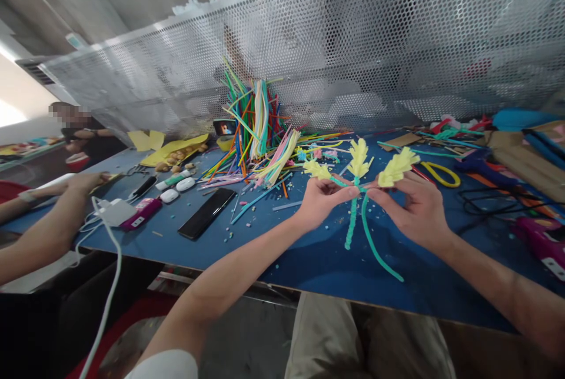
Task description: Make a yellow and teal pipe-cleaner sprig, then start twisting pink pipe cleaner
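At far left, a co-worker's hand [83, 183] is over the table [260, 249]; next, a phone [206, 213] lies before heaped pipe cleaners [259, 123]. Above the table, my left hand [325, 199] pinches the flower [357, 181] at its green stems; my right hand [410, 203] pinches it too. Further right lies a yellow loop [455, 180].

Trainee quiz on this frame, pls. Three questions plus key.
1. Count: how many large yellow leafy heads show on or beside the green stems?
2. True or false: the dark phone lies on the blue table.
3. Left or right: which of the wearer's own is nearer the phone?

Key: 1. Three. 2. True. 3. The left hand.
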Tool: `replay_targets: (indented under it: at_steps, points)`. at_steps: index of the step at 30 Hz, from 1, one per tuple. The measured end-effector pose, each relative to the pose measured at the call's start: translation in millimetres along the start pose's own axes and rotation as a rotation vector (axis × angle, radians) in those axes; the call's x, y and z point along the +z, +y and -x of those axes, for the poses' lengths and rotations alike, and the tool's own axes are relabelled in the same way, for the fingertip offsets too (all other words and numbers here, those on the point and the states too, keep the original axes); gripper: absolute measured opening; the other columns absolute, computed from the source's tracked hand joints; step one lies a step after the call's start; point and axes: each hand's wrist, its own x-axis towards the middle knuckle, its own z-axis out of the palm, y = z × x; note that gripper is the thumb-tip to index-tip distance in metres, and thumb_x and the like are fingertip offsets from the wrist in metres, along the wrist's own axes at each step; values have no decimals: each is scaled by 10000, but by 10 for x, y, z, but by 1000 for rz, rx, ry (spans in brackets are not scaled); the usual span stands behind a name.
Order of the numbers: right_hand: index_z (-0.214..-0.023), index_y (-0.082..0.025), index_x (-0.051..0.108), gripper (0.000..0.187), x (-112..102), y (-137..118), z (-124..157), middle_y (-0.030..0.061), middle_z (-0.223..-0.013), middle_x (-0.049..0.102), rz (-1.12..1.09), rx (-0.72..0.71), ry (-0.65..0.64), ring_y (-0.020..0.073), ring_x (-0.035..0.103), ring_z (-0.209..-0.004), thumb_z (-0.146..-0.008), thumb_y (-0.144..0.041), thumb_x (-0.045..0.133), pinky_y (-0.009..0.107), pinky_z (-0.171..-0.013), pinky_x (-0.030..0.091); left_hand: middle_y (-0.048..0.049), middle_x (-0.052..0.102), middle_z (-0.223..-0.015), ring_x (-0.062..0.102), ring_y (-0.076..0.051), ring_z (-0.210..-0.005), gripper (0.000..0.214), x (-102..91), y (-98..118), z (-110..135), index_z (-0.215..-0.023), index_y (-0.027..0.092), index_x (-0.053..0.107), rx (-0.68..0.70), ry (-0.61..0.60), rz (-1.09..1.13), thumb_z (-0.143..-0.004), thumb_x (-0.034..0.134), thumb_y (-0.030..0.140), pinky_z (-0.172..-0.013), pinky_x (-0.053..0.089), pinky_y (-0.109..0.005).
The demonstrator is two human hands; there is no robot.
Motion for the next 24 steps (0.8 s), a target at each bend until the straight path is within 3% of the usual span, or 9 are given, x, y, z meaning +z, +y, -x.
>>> replay_targets:
  at_steps: [7,13,16,19,24]
  points:
    - [-828,-277,694,80,3,-50,21,10,-803,721,-38,95,-104,228,672,-749,-848,-333,640,362,-696,514,-28,653,-648,589,-138,-639,355,15,40,29,-714,154,746,50,-11,-66,-635,830,490,-623,481,-272]
    - [-895,-244,676,163,87,-1,15,13,-814,698,-494,362,-174,199,650,-729,-785,-360,711,313,-646,519,-31,663,-672,609,-165,-672,314,7,54,42,-731,174,758,85,78,-133,-637,837,463,-637,490,-295]
    - [-916,-219,669,183,69,-16,-5,6,-743,678,-582,424,-231,166,629,-679,-803,-359,700,281,-628,506,-24,673,-666,615,-157,-659,329,1,27,19,-736,169,755,55,88,-62,-619,846,462,-645,492,-289]
    - [-938,-253,682,145,12,-71,-19,3,-789,685,-503,361,-231,167,628,-710,-846,-362,660,292,-653,507,-14,682,-656,608,-132,-619,346,-1,16,-6,-740,168,752,-12,21,102,-592,861,461,-666,498,-284]
    - [-991,-329,705,157,-65,-110,-35,6,-906,694,-116,-7,-146,199,632,-822,-868,-258,638,355,-764,501,-3,666,-610,603,-111,-586,291,4,42,-12,-707,168,742,-116,-96,275,-574,885,383,-690,497,-270]
